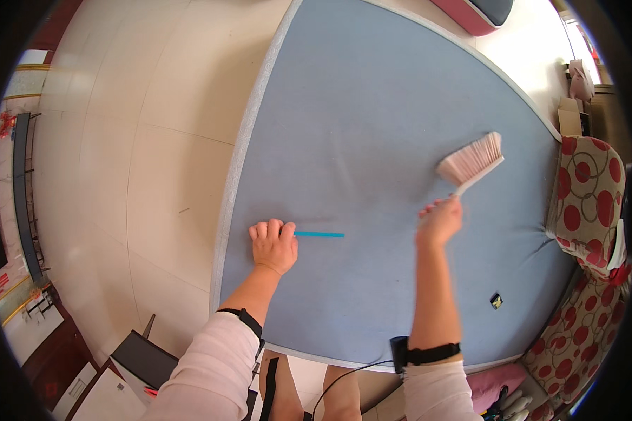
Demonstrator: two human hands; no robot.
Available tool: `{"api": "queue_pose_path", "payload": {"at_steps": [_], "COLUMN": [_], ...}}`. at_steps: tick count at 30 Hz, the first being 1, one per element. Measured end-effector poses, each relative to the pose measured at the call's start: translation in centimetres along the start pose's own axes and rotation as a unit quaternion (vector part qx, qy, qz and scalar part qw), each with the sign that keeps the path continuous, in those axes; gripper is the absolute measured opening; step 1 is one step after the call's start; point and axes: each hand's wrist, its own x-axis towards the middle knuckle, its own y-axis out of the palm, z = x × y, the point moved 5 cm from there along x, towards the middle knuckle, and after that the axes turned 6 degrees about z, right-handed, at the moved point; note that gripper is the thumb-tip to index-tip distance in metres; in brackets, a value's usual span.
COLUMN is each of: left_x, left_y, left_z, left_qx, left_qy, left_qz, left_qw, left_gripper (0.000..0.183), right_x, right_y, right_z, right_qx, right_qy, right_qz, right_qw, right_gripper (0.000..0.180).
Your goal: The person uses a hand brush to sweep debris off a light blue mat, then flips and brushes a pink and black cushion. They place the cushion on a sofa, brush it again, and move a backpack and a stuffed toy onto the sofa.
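Note:
My left hand [274,244] rests near the left edge of a blue-grey mattress [379,294]. Its fingers are curled over one end of a thin, flat turquoise stick [320,234], whose free end points right across the fabric. What lies under the palm is hidden. Farther right, my right hand [440,222] grips the pale handle of a bed brush [471,159]. The brush head tilts up to the right, and its pinkish bristles face the far left. Slight blur covers the brush and hand; whether the bristles touch the fabric I cannot tell.
A small black item with a yellow mark [496,301] lies on the mattress at the lower right. A sofa with red-dotted fabric [584,194] borders the right side. Tiled floor [179,131] runs along the left. A black cable [342,373] trails from my right arm strap.

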Motion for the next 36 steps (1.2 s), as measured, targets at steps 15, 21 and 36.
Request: {"api": "queue_pose_path", "payload": {"at_steps": [15, 21, 36], "left_x": [-0.2, -0.5, 0.2], "left_y": [-0.3, 0.0, -0.5], "left_z": [0.3, 0.8, 0.0], "left_qx": [-0.011, -0.166, -0.006], "left_qy": [-0.002, -0.084, 0.000], "left_qz": [0.009, 0.009, -0.006], "left_qw": [1.000, 0.983, 1.000], "left_gripper": [0.027, 0.024, 0.026], "right_x": [1.1, -20.6, 1.3], "right_y": [6.9, 13.0, 19.6], "right_z": [6.5, -10.7, -0.5], "right_qx": [-0.032, -0.370, -0.196], "right_qy": [-0.014, 0.015, -0.083], "right_qz": [-0.030, 0.465, 0.209], "right_qw": [0.999, 0.804, 0.954], "right_gripper": [0.025, 0.030, 0.032]}}
